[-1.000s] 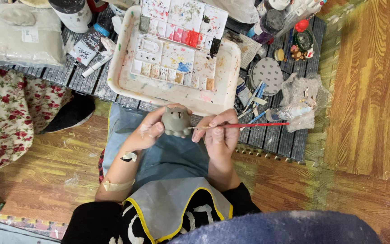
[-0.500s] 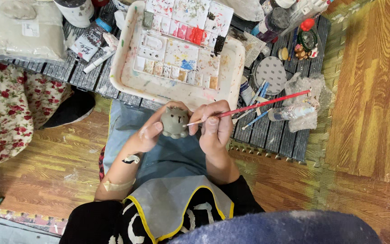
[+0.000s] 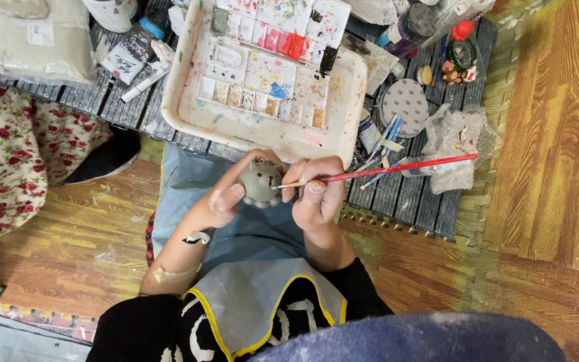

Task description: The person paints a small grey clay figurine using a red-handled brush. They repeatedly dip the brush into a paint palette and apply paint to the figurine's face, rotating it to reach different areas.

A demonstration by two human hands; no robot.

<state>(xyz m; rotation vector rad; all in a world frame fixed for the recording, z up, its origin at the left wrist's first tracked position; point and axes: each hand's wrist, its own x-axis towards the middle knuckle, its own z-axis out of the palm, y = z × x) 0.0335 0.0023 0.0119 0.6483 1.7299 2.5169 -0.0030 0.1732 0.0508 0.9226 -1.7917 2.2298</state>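
Observation:
My left hand [image 3: 226,198] cradles a small grey clay figurine [image 3: 260,182] with little ears, held over my lap. In my right hand [image 3: 316,191] is a thin red-handled paintbrush [image 3: 397,167]; its tip touches the figurine's right side and its handle points right. Just beyond both hands sits a white tray [image 3: 189,100] holding a paint palette [image 3: 269,60] with many stained wells.
A dark slatted mat [image 3: 410,194] carries paint tubes, brushes, a round perforated disc [image 3: 405,102], crumpled plastic [image 3: 454,134] and small jars. A clay bag [image 3: 38,40] lies far left. Floral fabric [image 3: 8,161] lies at left on the wooden floor [image 3: 551,167].
The brush handle has swung from tilting up-right to nearly level. The figurine has turned slightly in my left hand, and both hands sit a little lower in view.

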